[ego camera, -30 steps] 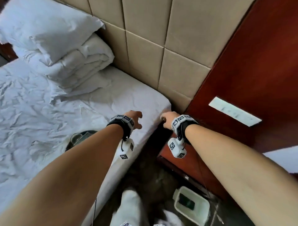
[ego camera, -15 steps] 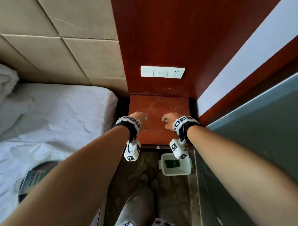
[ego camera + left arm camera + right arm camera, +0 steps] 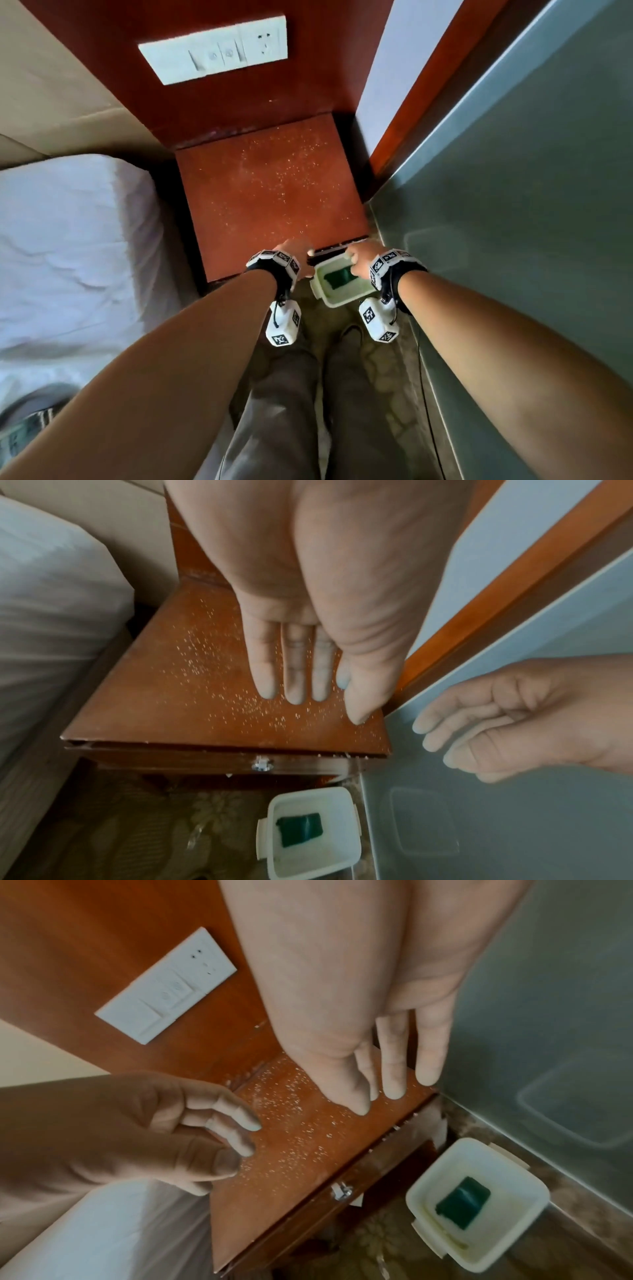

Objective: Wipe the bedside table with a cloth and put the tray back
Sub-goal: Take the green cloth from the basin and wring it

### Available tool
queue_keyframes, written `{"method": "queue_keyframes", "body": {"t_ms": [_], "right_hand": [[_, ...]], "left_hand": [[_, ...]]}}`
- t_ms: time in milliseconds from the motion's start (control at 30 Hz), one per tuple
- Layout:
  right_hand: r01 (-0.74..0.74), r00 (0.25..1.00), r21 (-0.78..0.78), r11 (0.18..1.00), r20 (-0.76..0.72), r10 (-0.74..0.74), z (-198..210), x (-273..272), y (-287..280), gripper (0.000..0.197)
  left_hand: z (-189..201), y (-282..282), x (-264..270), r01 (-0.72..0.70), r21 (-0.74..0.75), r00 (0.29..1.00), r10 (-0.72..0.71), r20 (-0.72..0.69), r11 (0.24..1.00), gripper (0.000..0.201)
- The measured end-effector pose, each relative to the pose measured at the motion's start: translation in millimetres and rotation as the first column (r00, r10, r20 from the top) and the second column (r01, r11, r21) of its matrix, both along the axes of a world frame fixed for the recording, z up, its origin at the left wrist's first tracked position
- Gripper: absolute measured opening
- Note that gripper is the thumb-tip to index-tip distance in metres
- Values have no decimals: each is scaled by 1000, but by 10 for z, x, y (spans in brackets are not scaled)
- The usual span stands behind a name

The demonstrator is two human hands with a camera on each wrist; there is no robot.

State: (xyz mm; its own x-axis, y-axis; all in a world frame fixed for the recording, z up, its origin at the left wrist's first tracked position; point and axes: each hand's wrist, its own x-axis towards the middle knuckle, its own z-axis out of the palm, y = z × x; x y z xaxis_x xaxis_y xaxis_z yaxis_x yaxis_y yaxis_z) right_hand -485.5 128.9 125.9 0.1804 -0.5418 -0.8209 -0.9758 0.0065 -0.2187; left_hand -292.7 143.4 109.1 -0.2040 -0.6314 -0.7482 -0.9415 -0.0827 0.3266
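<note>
Since a second ago your view has swung from the bed to the bedside table (image 3: pixel 270 198), and both hands have come down to its near edge. Your left hand (image 3: pixel 308 631) hovers over the near part of the table with fingers (image 3: pixel 294 669) straight and close together, holding nothing. Your right hand (image 3: pixel 369 1047) is at the near right corner, fingers relaxed and slightly spread, also empty. Pale crumbs or dust (image 3: pixel 274 171) speckle most of the table, so I judge the wiping has not begun. What looks like the green cloth (image 3: pixel 462 1202) lies folded inside a white bin (image 3: pixel 527 1191) on the floor, just beside the table's near right corner and below your right hand. A dark round thing (image 3: pixel 30 411), possibly the tray, sits on the bed (image 3: pixel 75 240) at the near left, though it is blurred and cut off. Left to do: fetch the cloth, wipe the table, then return the tray.
</note>
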Motion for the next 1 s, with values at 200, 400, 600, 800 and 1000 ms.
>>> {"method": "queue_keyframes", "body": {"t_ms": [200,400,600,800,1000], "right_hand": [[72,997,47,996,-2,-72,-836,-375,88,40],[114,994,100,988,-7,-114,-1898,-746,216,39],[78,997,105,991,-32,-75,-3021,-1119,315,48],[88,996,100,991,-33,-85,-4200,-1278,268,51],[136,990,71,988,-46,-133,-5359,-1299,181,55]], "left_hand": [[-770,28,-378,19,27,1000,-19,19,999,49],[-1852,182,-754,50,96,998,-53,35,994,43],[-3076,323,-1096,34,150,998,-41,43,988,54],[-4232,260,-1302,27,170,998,-36,52,985,55],[-5174,153,-1467,-7,163,998,-3,62,987,66]]}}
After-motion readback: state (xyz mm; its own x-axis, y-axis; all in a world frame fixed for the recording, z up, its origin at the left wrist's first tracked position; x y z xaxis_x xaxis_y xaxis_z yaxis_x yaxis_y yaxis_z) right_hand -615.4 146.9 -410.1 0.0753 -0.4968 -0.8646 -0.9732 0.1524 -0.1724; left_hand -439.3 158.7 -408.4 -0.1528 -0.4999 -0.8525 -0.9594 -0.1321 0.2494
